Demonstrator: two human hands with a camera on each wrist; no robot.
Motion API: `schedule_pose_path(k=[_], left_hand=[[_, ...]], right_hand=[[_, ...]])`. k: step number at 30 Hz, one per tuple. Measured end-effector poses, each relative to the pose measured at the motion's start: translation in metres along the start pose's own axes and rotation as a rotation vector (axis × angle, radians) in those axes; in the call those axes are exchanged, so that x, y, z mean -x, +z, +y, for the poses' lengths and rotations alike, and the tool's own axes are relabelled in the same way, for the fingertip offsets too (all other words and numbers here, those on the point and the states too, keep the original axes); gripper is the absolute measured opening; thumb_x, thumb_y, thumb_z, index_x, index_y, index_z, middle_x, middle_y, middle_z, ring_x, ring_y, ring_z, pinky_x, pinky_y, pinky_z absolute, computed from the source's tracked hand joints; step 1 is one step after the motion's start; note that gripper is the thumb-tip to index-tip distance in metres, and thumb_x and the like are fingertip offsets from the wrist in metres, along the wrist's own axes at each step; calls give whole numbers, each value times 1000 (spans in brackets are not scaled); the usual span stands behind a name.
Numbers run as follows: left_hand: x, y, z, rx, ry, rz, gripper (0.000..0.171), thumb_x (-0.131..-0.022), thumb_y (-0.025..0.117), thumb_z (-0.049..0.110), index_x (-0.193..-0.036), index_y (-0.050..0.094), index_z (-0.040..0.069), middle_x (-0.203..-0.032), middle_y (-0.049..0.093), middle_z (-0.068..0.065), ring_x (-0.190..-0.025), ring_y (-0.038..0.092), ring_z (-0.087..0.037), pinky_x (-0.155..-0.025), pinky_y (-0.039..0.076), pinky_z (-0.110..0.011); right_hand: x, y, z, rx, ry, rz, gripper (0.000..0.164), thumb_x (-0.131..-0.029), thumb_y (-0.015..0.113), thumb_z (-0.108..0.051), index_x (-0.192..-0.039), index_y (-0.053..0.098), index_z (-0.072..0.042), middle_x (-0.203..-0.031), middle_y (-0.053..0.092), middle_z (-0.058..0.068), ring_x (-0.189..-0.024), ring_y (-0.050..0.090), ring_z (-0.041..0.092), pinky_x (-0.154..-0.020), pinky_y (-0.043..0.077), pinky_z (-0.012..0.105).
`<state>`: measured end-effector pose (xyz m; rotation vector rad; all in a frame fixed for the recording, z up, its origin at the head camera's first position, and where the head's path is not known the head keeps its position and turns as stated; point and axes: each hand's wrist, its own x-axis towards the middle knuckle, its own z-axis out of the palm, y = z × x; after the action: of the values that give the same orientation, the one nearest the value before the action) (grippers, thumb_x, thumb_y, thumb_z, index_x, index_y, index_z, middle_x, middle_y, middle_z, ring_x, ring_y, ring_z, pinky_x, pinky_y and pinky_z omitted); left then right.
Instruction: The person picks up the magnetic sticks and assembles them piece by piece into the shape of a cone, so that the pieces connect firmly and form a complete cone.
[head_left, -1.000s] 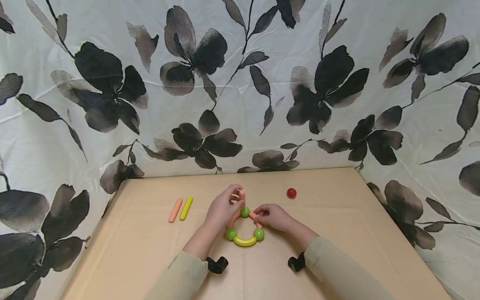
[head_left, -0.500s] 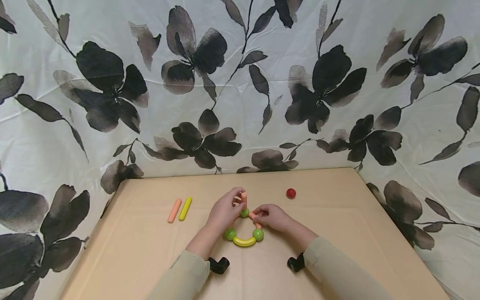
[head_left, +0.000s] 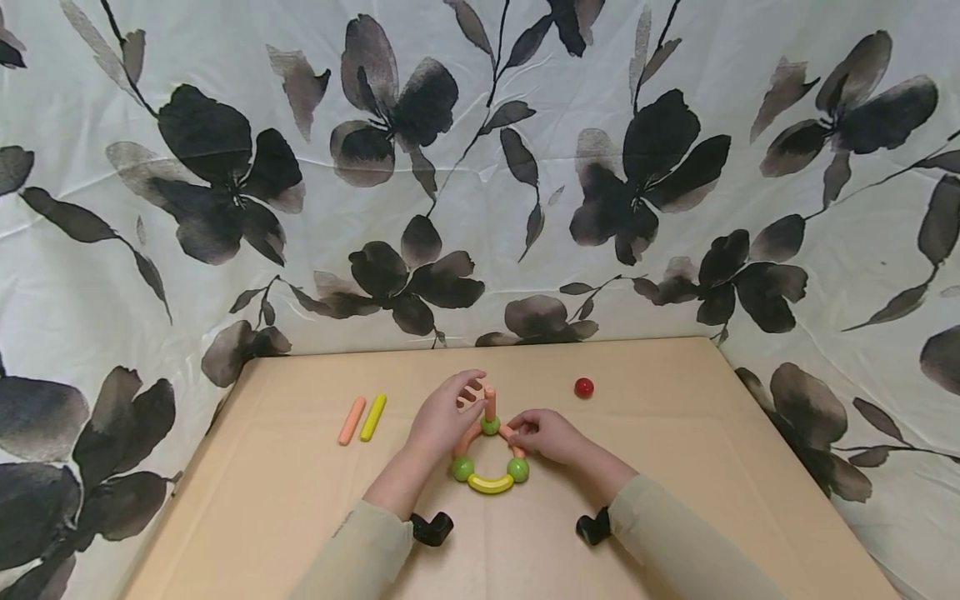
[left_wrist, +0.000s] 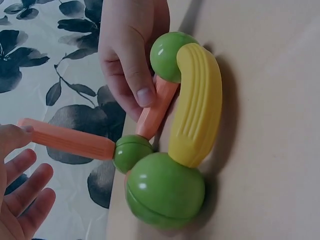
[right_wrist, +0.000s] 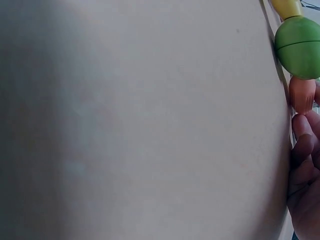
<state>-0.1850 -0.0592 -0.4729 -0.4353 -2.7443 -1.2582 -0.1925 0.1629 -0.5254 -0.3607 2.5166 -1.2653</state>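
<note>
A ring of toy pieces lies on the tabletop: green balls (head_left: 518,470) joined by a curved yellow stick (head_left: 491,484) and two orange sticks (left_wrist: 159,107). From the far green ball (head_left: 491,427) an upright orange stick (head_left: 491,403) rises. My left hand (head_left: 442,415) is beside that upright stick; in the left wrist view its thumb touches the free end while the other fingers are spread loosely. My right hand (head_left: 551,435) pinches the ring's right-hand orange stick between thumb and fingers. The right wrist view catches only part of that hand and a green ball (right_wrist: 300,47) at its edge.
Left of the hands lie a loose orange stick (head_left: 352,421) and a straight yellow stick (head_left: 372,417), side by side. A red ball (head_left: 583,387) sits at the back right. Behind the table's (head_left: 300,517) far edge hangs a floral cloth (head_left: 525,283).
My left hand has loosened from the upright orange stick and shifted slightly left, fingers spreading. The upright stick stays standing on its ball. My right hand keeps its pinch.
</note>
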Motion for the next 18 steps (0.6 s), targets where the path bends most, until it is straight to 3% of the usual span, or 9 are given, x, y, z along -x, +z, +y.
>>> schedule_pose_path(k=[9,18], left_hand=[[10,-26,-19,-74,-7,55,45,-91,73,20,-134,60,21,-112,66,-1,-98,63,-17,-85,53,-37],[23,-66,-64,-125,-51,100,42,-93,71,18,-133,60,16,-110,67,-4,-98,64,-21,-84,52,-41]], right_hand=[[6,5,-4,-1,24,18,22,-87,77,-24,-106,74,-12,-80,59,0,-76,52,17,-67,43,30],[3,7,0,-5,29,30,23,-87,77,-24,-107,74,-12,-80,59,0,-76,52,16,-67,43,29]])
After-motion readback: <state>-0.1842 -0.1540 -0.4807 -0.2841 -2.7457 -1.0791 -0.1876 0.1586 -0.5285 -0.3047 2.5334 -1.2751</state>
